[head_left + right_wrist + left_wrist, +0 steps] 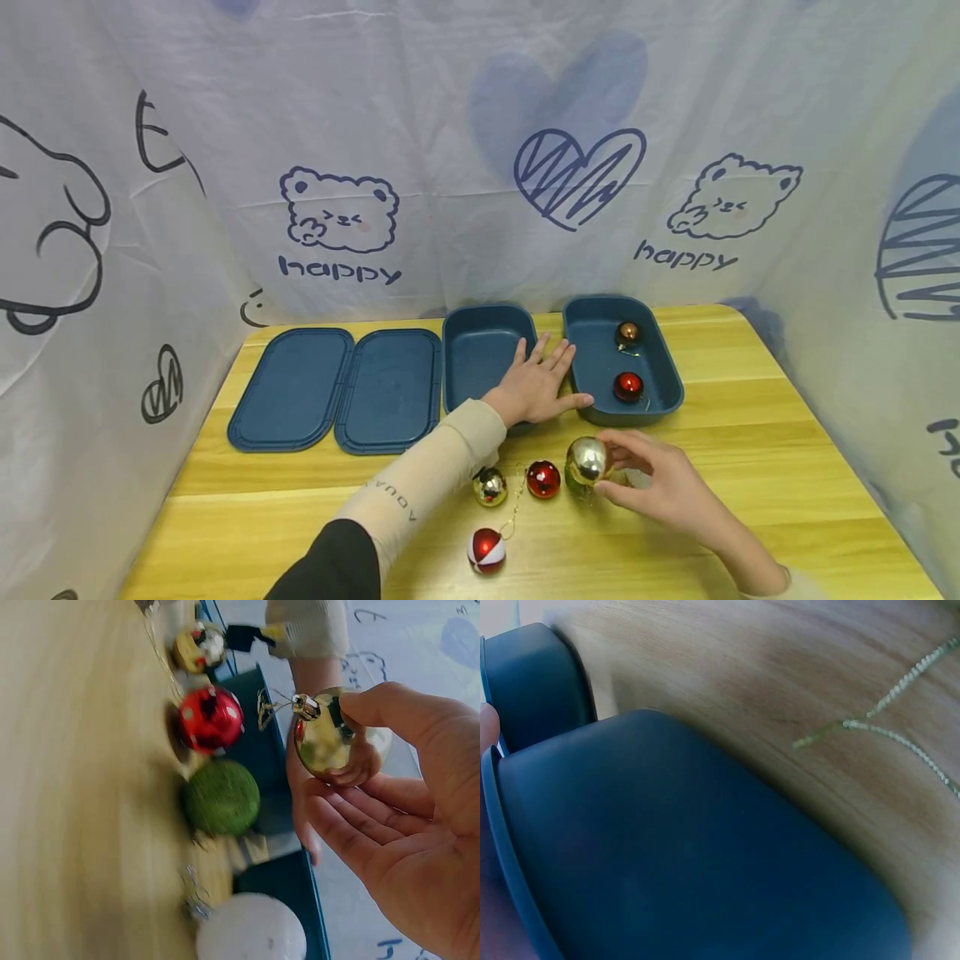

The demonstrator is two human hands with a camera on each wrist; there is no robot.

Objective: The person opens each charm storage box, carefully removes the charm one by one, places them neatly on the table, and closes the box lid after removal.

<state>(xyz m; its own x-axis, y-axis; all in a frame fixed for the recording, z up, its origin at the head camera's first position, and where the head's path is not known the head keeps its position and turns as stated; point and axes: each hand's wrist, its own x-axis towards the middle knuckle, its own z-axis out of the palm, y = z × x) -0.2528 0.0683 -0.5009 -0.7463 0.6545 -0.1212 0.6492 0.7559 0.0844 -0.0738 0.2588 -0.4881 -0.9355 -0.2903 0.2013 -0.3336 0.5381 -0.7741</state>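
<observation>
My right hand (663, 483) pinches a shiny gold Christmas ball (587, 460) between thumb and fingers, raised over the table. In the right wrist view its metal cap and thread loop hang from it. Below it sit a green ball (223, 796) and a white ball (251, 930). My left hand (536, 387) is spread, fingers straight, across the gap between the middle blue box (487, 321) and the right blue box (667, 358), its thumb at the right box's rim. Inside the right box lie a brown ball (627, 335) and a red ball (628, 387).
Nearer me lie a red dotted ball (543, 479), a gold ball (490, 487) beside my left sleeve and a red-and-white ball (487, 551). Two flat blue lids (292, 390) lie side by side at left. A printed white curtain (450, 150) hangs behind the table.
</observation>
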